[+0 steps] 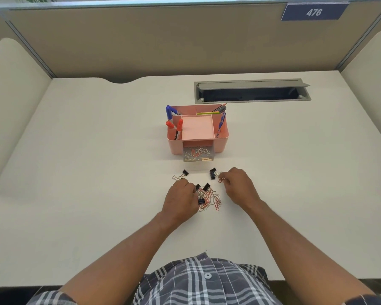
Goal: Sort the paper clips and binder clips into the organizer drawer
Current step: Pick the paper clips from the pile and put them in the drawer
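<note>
A pink desk organizer (222,142) stands mid-desk with its clear drawer (198,154) pulled out toward me, several paper clips inside. In front of it lies a pile of red and silver paper clips (212,200) mixed with black binder clips (206,186). One binder clip (184,173) sits apart at the left, another (212,173) at the right. My left hand (180,200) rests at the pile's left edge, fingers curled on clips. My right hand (238,186) pinches a red paper clip (220,179) beside the right binder clip.
Pens and markers (169,114) stand in the organizer's upper compartments. An open grey cable tray (251,91) is set into the desk behind it. Beige partition walls (141,40) enclose the desk at the back and both sides.
</note>
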`<action>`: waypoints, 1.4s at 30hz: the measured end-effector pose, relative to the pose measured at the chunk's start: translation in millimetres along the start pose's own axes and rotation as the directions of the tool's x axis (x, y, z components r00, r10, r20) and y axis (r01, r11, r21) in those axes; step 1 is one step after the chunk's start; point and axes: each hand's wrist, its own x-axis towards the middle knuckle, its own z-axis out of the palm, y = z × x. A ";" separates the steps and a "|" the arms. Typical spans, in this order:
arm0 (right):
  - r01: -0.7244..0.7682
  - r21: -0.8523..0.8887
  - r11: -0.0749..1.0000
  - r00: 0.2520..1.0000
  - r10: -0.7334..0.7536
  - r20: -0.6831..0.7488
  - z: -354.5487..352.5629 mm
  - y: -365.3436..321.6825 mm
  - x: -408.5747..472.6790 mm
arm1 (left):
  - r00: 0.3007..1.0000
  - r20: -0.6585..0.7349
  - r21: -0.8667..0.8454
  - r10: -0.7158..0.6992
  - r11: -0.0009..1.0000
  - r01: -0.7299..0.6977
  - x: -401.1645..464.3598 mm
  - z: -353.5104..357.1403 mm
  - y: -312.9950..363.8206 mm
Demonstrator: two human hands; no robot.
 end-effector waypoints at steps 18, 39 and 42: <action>-0.135 0.189 0.973 0.990 0.126 0.060 10.4 -10.1 -22.1 | 0.993 -0.071 0.001 -0.098 0.995 0.098 -5.8 -4.6 -10.5; -0.166 0.149 0.975 0.986 0.161 0.045 18.9 -27.0 -23.7 | 0.971 0.094 0.043 -0.220 0.975 0.217 6.7 -14.4 -5.1; -0.138 0.072 0.988 0.990 0.136 0.034 24.4 -30.1 -25.5 | 0.969 0.038 -0.046 -0.243 0.969 0.245 -1.8 -12.8 -9.8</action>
